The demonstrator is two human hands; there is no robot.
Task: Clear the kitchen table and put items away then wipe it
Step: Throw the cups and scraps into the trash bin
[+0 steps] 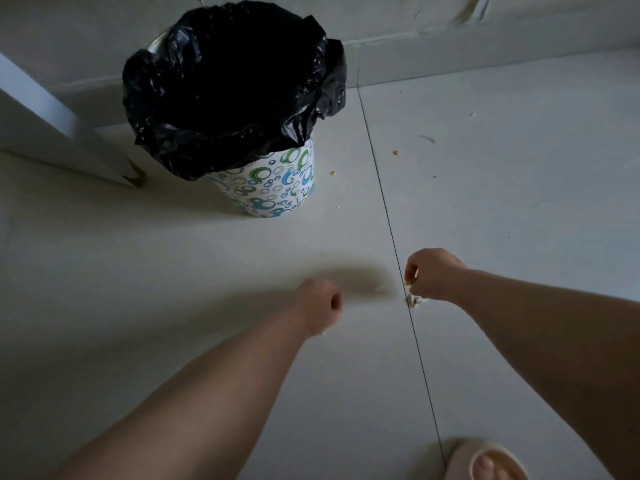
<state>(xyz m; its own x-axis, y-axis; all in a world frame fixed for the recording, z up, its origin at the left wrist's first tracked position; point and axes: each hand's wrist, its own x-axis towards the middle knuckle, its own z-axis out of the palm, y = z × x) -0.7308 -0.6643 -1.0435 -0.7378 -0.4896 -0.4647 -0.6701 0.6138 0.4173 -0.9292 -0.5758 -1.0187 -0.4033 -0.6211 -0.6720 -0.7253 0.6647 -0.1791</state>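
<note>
**Both hands low over the tiled floor, bin ahead**

I see my left hand [320,304] curled into a loose fist above the floor [173,289], blurred; I cannot tell whether anything is inside it. My right hand [431,275] is closed too, fingers pinched on a small pale scrap [414,300] that hangs below it, right over the dark grout line [384,202]. Ahead stands the waste bin [273,181], white with green and blue rings, lined with a black bag [228,88] folded over its rim. A few crumbs [396,153] lie on the tiles to the bin's right. A white table leg [69,126] slants just left of the bin. A slippered foot [485,460] shows at the bottom edge.
</note>
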